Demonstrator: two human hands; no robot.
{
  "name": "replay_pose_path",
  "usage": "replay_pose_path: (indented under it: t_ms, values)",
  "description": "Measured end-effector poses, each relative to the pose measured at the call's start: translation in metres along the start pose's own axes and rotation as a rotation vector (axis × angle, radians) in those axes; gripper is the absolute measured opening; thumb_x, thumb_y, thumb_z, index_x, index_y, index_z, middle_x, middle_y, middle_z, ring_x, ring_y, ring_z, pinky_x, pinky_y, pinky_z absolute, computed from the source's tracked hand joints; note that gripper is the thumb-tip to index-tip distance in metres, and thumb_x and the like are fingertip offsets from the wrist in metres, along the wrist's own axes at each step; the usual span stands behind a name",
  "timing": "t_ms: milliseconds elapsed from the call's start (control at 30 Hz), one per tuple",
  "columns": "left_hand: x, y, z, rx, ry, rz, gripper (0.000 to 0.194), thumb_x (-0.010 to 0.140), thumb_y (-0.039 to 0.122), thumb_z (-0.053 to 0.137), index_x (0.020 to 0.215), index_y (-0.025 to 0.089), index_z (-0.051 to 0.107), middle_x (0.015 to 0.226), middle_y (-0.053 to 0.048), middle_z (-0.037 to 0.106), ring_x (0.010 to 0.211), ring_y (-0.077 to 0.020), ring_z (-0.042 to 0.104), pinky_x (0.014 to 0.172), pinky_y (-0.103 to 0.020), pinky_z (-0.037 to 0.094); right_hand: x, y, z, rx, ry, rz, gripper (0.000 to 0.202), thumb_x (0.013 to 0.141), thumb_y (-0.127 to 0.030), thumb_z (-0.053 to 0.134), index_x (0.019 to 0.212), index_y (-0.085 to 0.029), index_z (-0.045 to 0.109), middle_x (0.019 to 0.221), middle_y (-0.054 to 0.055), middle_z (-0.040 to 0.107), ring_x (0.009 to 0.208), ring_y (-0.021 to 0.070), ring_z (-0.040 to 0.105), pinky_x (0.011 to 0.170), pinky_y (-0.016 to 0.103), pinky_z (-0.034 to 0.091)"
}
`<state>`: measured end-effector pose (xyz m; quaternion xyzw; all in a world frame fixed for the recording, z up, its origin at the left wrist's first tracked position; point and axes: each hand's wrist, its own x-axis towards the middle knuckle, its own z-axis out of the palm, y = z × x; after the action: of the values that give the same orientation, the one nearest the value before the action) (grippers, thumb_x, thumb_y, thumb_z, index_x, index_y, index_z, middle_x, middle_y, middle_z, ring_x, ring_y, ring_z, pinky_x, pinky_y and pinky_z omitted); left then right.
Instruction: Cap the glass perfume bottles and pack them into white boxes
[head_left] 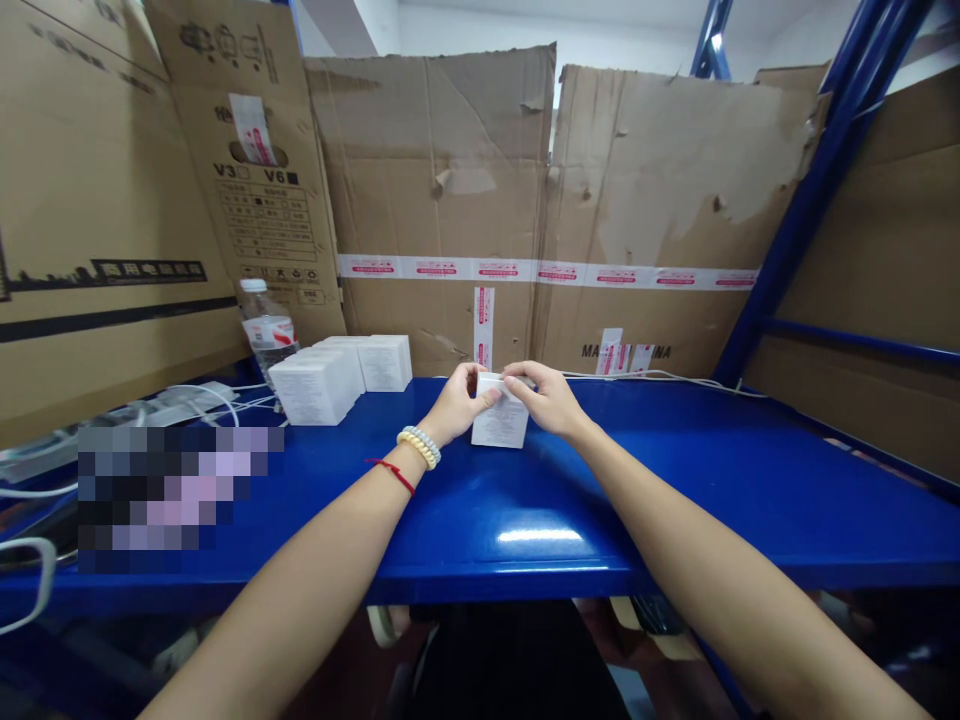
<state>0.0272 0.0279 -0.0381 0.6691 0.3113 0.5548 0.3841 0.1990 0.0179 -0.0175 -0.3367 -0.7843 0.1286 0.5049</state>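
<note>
A small white box (499, 425) with fine print on its front stands on the blue table, between my two hands. My left hand (456, 402) grips its upper left edge, thumb across the front near the top. On the upper right, my right hand (546, 398) holds the top with thumb and fingers bent over it. The top edge between my thumbs is partly covered, so I cannot tell whether the lid is fully closed. To the left, several similar white boxes (306, 388) stand in a group.
A water bottle (268, 325) stands behind the boxes at the left. White cables (217, 400) and a blurred-out patch (180, 490) lie on the left of the blue table (720, 480). Cardboard sheets (435, 200) wall the back; a blue metal post (810, 190) rises at the right.
</note>
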Motion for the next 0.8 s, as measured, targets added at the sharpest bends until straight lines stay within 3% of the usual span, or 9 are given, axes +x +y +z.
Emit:
replay_pose_path:
  t_ms: [133, 267, 400, 533, 633, 800]
  values:
    - [0.0, 0.01, -0.015, 0.214, -0.072, 0.0, 0.046, 0.06, 0.034, 0.078, 0.089, 0.017, 0.046, 0.085, -0.001, 0.055, 0.08, -0.0157, 0.054, 0.078, -0.034, 0.045, 0.003, 0.007, -0.006, -0.037, 0.145, -0.018, 0.025, 0.069, -0.03, 0.06, 0.091, -0.018, 0.059, 0.095, 0.007, 0.062, 0.085, 0.019, 0.056, 0.072, 0.032, 0.044]
    - [-0.001, 0.016, -0.026, 0.292, -0.168, 0.004, 0.051, 0.057, 0.036, 0.08, 0.092, 0.018, 0.047, 0.09, -0.001, 0.056, 0.083, -0.0173, 0.055, 0.078, -0.034, 0.044, 0.004, 0.009, -0.009, -0.081, 0.173, 0.062, 0.012, 0.071, -0.03, 0.057, 0.071, -0.019, 0.053, 0.071, 0.001, 0.056, 0.067, 0.0147, 0.05, 0.063, 0.029, 0.041]
    - [-0.001, 0.015, -0.026, 0.276, -0.167, 0.019, 0.059, 0.051, 0.032, 0.082, 0.095, 0.019, 0.046, 0.102, -0.004, 0.055, 0.09, -0.0187, 0.055, 0.081, -0.035, 0.044, 0.004, 0.008, -0.008, -0.028, 0.149, 0.138, 0.016, 0.074, -0.034, 0.058, 0.072, -0.021, 0.049, 0.055, -0.005, 0.046, 0.054, 0.0115, 0.042, 0.057, 0.027, 0.036]
    - [0.0, 0.012, -0.025, 0.118, -0.14, -0.036, 0.056, 0.053, 0.03, 0.08, 0.095, 0.02, 0.045, 0.111, -0.005, 0.053, 0.094, -0.0191, 0.056, 0.081, -0.032, 0.045, 0.004, 0.009, -0.01, 0.161, 0.059, 0.182, 0.027, 0.076, -0.045, 0.058, 0.078, -0.021, 0.047, 0.055, -0.006, 0.047, 0.051, 0.0107, 0.043, 0.052, 0.026, 0.034]
    - [0.0, 0.013, -0.025, -0.071, -0.164, -0.11, 0.055, 0.062, 0.032, 0.074, 0.106, 0.021, 0.044, 0.104, -0.004, 0.059, 0.091, -0.0188, 0.059, 0.077, -0.031, 0.046, 0.002, 0.008, -0.013, 0.345, -0.057, 0.195, 0.033, 0.075, -0.051, 0.059, 0.078, -0.02, 0.048, 0.059, -0.004, 0.05, 0.051, 0.0102, 0.046, 0.047, 0.024, 0.035]
    - [-0.001, 0.019, -0.015, -0.167, -0.02, -0.166, 0.051, 0.067, 0.034, 0.07, 0.11, 0.021, 0.046, 0.085, -0.001, 0.062, 0.075, -0.0149, 0.061, 0.068, -0.028, 0.046, 0.001, 0.007, -0.015, 0.431, -0.126, 0.133, 0.036, 0.071, -0.053, 0.063, 0.074, -0.019, 0.051, 0.059, -0.004, 0.05, 0.051, 0.0095, 0.046, 0.047, 0.023, 0.038]
